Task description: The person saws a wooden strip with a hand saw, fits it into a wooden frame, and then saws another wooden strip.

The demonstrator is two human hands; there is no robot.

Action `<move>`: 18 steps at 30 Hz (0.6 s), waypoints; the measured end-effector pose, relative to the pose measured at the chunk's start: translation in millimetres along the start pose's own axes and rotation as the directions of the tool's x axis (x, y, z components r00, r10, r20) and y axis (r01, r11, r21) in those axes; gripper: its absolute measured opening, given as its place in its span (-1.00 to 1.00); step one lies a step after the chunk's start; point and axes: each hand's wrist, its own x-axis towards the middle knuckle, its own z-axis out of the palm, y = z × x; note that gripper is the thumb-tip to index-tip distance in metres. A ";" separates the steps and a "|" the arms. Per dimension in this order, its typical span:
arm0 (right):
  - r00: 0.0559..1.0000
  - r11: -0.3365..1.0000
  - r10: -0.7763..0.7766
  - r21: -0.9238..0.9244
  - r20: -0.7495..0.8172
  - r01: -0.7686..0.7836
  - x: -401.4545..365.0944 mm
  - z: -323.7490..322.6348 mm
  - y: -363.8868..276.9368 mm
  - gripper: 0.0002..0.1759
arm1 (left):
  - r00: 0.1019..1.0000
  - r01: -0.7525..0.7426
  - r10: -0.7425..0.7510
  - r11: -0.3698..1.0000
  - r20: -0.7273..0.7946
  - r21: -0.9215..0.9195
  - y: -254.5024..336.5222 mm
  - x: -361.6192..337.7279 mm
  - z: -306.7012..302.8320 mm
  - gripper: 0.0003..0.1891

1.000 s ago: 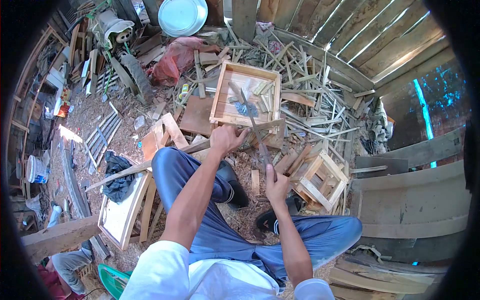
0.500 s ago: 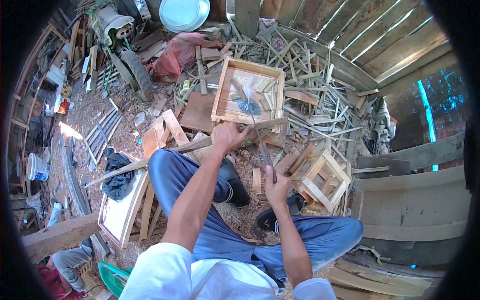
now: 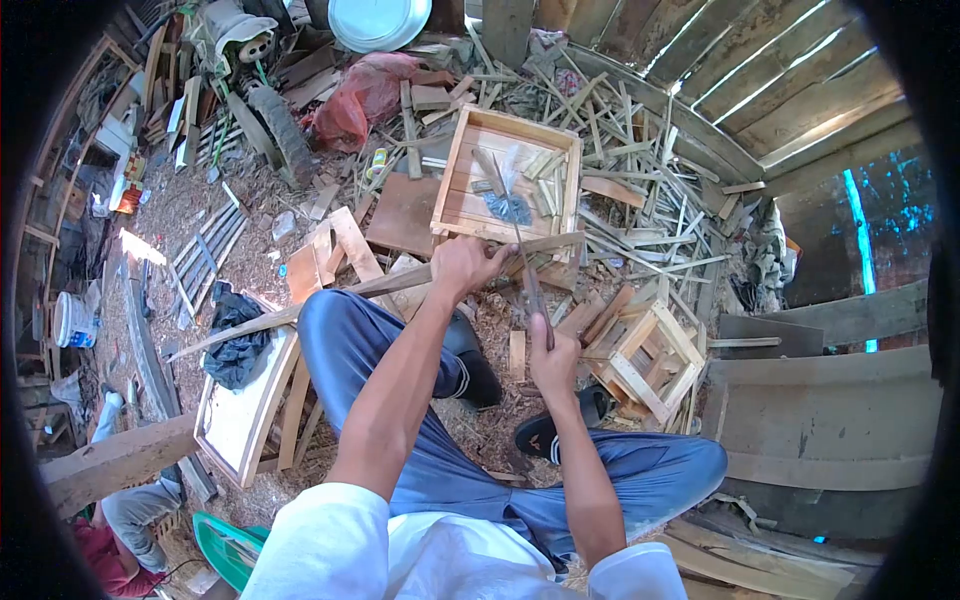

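Over a brown floor (image 3: 496,426) littered with wood scraps (image 3: 517,352), before a gappy plank wall (image 3: 800,105) and a heap of thin pale sticks (image 3: 650,215), the left hand (image 3: 462,266) clasps a long brown wooden strip (image 3: 390,283) slanting past the near edge of a square, shallow pale-wood box (image 3: 450,172). The right hand (image 3: 553,362) grips a dark-handled tool (image 3: 536,297) whose long, thin metal blade (image 3: 527,262) crosses the strip beside the left hand.

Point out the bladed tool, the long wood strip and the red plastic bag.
Bladed tool (image 3: 532,284): head view, on the blade near the handle.
Long wood strip (image 3: 392,283): head view, on its middle stretch.
Red plastic bag (image 3: 366,96): head view, on its crumpled middle.
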 end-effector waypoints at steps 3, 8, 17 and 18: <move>0.990 0.990 -0.138 -0.004 -0.031 0.138 -35.6 -18.5 28.8 -0.42 | 0.997 0.025 -0.022 0.999 0.076 -0.038 0.2 2.1 -4.2 -0.19; 0.996 0.997 0.076 -0.003 0.036 -0.076 -46.4 -14.7 41.4 -0.52 | 0.997 0.037 -0.033 0.998 0.074 -0.047 -3.3 -3.1 0.9 -0.19; 0.995 0.997 0.073 -0.029 0.068 -0.071 -72.8 -39.9 30.3 -0.50 | 0.996 0.036 -0.029 0.996 0.086 -0.076 -2.0 2.1 -3.0 -0.20; 0.995 0.998 0.066 -0.030 0.077 -0.064 -68.0 -38.7 32.8 -0.50 | 0.995 0.029 -0.021 0.996 0.095 -0.081 -2.7 1.1 -2.5 -0.21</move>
